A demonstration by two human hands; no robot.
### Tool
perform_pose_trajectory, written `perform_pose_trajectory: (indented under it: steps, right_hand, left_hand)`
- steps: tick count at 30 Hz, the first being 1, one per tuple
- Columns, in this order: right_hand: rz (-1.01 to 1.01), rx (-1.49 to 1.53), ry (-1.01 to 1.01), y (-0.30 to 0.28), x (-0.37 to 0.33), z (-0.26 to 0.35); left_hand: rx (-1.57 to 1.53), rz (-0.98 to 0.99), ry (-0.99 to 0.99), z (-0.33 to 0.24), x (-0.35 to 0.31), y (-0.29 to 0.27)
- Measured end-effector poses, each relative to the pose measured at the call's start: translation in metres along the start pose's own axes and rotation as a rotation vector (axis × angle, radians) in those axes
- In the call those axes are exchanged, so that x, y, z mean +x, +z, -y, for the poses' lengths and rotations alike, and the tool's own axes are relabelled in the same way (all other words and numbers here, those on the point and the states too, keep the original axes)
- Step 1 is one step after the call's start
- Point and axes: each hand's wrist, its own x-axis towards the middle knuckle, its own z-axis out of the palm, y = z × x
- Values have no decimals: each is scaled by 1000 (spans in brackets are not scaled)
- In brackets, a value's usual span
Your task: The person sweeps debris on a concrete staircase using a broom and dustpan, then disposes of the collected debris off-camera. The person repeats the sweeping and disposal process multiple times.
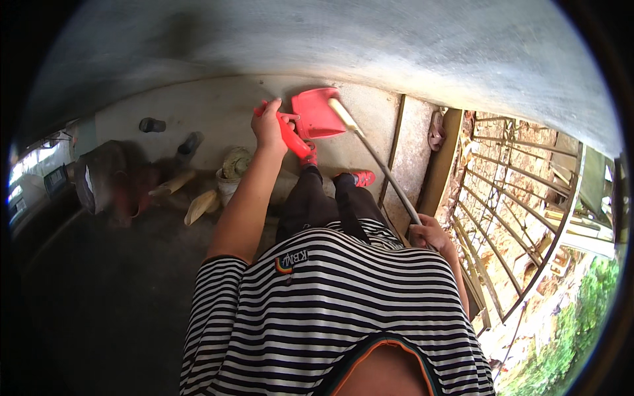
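My left hand (269, 129) is closed on the handle side of a red dustpan (318, 112), held out in front of me. A curved red piece (292, 140) shows just below the same fingers; I cannot tell whether it belongs to the dustpan. At my right side, my right hand (429, 232) is wrapped round a long grey stick (389, 175). The stick slants away to the left, and its pale cream end (342, 113) overlaps the right side of the dustpan in view. Whether the two touch cannot be made out.
My red shoes (363, 177) stand on the floor below. Left of them are a whitish bucket (226, 187), pale split pieces (200, 207) and dark footwear (152, 125). A grey wall (370, 39) spans the far side. On the right runs a barred metal grille (512, 198).
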Motion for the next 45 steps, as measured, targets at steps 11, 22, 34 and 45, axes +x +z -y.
perform_pose_trajectory:
  steps: [11, 22, 34, 45]
  right_hand:
    - [-269, -175, 74, 95, 154, 42]
    - [-1, -459, -8, 213, 78, 45]
    - [-149, -199, 81, 175, 144, 55]
    - [87, -611, 69, 252, 189, 76]
  left_hand:
    - [91, -4, 3, -89, 78, -123]
    - [113, 26, 9, -154, 53, -196]
    - [-3, -193, 63, -176, 69, -314]
    - [-86, -219, 86, -189, 100, -306]
